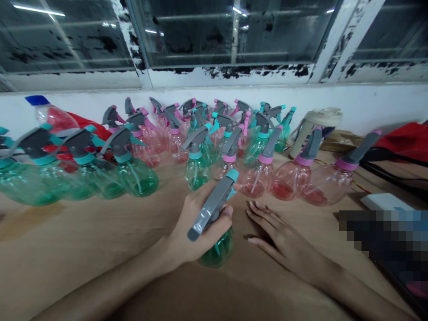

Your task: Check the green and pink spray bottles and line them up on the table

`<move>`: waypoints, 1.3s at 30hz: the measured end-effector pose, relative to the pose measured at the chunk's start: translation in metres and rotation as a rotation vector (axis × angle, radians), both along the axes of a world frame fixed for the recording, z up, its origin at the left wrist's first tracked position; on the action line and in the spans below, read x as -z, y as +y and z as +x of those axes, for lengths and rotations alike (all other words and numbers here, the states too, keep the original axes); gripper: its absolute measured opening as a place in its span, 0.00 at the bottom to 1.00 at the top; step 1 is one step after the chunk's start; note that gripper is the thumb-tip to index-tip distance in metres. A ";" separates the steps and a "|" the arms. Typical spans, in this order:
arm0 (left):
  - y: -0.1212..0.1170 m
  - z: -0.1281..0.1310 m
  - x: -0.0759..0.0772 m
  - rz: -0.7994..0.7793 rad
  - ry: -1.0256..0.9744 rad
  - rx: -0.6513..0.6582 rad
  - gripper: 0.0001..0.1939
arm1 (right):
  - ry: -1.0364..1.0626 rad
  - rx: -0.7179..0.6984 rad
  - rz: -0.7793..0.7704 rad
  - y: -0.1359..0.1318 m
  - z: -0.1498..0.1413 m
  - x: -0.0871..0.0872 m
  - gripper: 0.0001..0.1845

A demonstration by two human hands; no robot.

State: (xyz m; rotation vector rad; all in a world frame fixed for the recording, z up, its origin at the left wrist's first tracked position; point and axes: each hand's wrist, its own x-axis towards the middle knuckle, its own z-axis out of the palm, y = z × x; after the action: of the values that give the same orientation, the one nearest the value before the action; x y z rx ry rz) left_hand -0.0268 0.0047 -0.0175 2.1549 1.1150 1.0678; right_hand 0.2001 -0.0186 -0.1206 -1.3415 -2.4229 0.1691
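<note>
Left hand [183, 225] grips a green spray bottle [217, 253], right hand [281, 236] lies open

In the head view, I have the bottle near the middle of the table [83, 254], its grey trigger head [210, 209] uppermost. The left fingers are closed around its upper part, some hidden behind the trigger head; I cannot tell whether its base touches the wood. Just right of it, my right hand is palm down, fingers extended and holding nothing.

Farther off to the left I see green bottles [138, 178] in a row; to the right, pink bottles [287, 180]. More sprayers crowd the far side, below the windows [230, 35]. A red cloth [406, 142] lies far right.
</note>
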 end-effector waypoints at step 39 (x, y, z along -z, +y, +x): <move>0.001 -0.016 0.004 -0.008 0.047 -0.164 0.02 | 0.009 0.024 -0.044 -0.001 -0.002 -0.003 0.30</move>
State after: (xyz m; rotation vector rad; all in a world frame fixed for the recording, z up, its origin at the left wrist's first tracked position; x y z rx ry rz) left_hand -0.0424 0.0055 -0.0217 2.1211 1.3349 1.0860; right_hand 0.1979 -0.0197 -0.1180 -1.3853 -2.4073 0.2229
